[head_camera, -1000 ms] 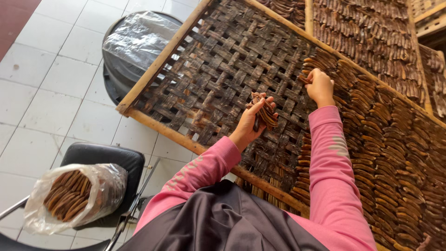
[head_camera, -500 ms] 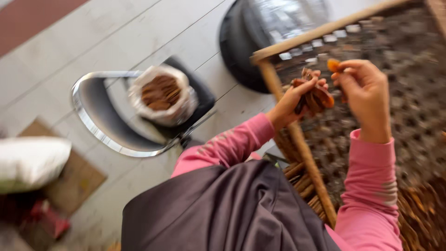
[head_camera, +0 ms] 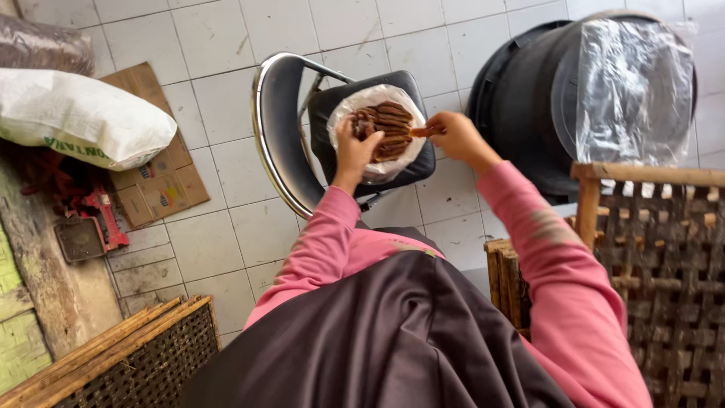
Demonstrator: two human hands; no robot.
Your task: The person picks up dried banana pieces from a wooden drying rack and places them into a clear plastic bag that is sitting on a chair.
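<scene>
Looking down over my pink sleeves, I see both hands at the bag [head_camera: 361, 106] that sits on the black chair [head_camera: 281, 121]. The left hand [head_camera: 355, 147] lies on the bag's near rim, touching the brown strips [head_camera: 387, 127] heaped inside; whether its fingers are closed on a bundle or only resting there, I cannot tell, since they curl away from me. The right hand [head_camera: 453, 134] hovers at the bag's right edge, thumb and forefinger pinched together on one small orange-brown strip [head_camera: 423, 131], just above the heap.

My judgement is that the step in hand is dropping strips into the bag. What comes next, I reckon, calls for letting the pinched piece go over the middle of the heap, not over the rim, because the thin plastic sags outward and the chair seat is small. The left hand should steady the bag's mouth while that happens. The woven rack [head_camera: 664, 279] stands at my right, near the black bin [head_camera: 544, 98].
</scene>
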